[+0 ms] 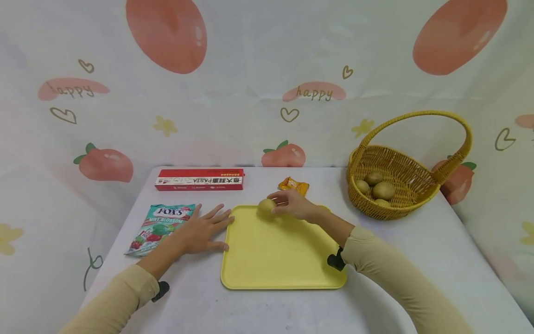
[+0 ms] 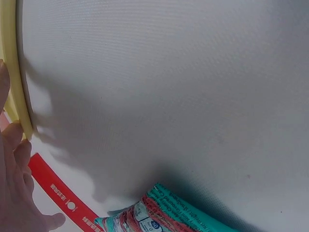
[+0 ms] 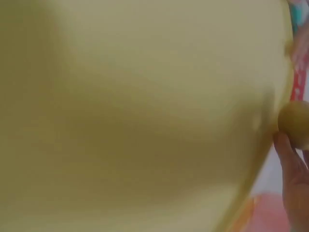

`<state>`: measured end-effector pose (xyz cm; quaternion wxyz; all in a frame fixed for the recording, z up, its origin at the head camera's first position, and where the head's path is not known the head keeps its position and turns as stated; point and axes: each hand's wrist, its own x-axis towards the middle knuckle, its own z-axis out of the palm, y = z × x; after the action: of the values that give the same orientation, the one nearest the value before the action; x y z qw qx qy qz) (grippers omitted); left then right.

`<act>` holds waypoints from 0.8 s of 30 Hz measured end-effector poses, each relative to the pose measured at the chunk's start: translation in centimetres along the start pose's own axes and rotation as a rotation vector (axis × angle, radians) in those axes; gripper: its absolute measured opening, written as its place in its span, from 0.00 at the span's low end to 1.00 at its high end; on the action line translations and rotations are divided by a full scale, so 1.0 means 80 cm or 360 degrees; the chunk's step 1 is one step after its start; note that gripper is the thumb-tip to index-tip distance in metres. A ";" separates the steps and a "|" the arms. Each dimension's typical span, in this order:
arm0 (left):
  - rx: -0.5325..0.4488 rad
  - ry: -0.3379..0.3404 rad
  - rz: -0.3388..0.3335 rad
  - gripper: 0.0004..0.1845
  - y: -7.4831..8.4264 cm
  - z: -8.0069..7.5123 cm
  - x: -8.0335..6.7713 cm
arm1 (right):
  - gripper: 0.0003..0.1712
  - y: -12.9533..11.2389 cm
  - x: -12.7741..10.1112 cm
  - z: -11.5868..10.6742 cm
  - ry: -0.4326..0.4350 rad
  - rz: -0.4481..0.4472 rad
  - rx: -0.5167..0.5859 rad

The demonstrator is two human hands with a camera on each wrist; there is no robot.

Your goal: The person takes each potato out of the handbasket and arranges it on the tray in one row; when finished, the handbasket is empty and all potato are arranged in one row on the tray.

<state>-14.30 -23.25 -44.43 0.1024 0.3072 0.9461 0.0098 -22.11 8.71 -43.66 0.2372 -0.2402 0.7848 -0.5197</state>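
My right hand [image 1: 294, 205] pinches a round brownish-yellow kiwi [image 1: 267, 207] between thumb and fingers over the far edge of the yellow tray [image 1: 288, 260]. The same kiwi [image 3: 295, 123] shows at the right side of the right wrist view, with the thumb against it. With fingers spread, my left hand [image 1: 204, 232] touches the tray's left rim. Its wrist view catches part of the left hand [image 2: 17, 188] at the tray's rim [image 2: 17, 92]. More kiwis [image 1: 384, 190] lie in the wicker basket [image 1: 394, 213] at the right.
A teal candy bag [image 1: 160, 227] lies by the left hand, partly behind it. Farther back is a red pasta box [image 1: 200, 179]. An orange packet [image 1: 294, 185] sits just beyond the tray, near the right hand. The basket's tall handle [image 1: 434, 112] arches up. A printed cloth hangs behind.
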 end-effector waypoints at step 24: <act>-0.0007 0.0003 0.0002 0.47 -0.001 0.000 0.000 | 0.28 -0.012 0.042 0.080 0.0014 -0.0562 -0.0991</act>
<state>-14.39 -23.32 -44.44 0.1022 0.3076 0.9459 0.0122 -20.63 1.81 -45.42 0.0558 -0.4307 0.8529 -0.2897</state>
